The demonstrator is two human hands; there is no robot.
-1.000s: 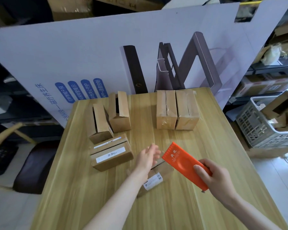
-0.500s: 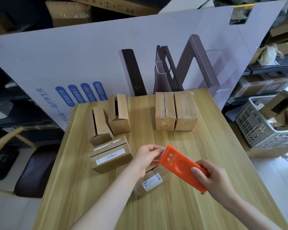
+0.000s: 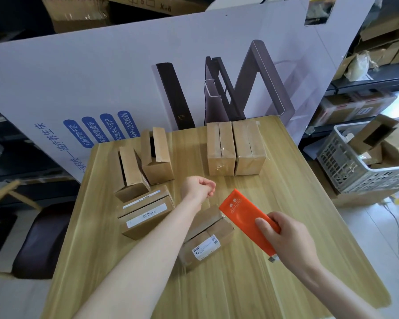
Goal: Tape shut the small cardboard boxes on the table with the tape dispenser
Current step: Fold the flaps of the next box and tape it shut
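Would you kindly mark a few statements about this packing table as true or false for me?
1. The right hand grips the orange tape dispenser. True.
2. The box nearest the person bears a white label. True.
3. The two boxes at the far right stand with flaps up. False: they are closed; the flaps-up boxes are at the far left.
4. The grey basket sits on the table. False: it stands beside the table, off its right edge.
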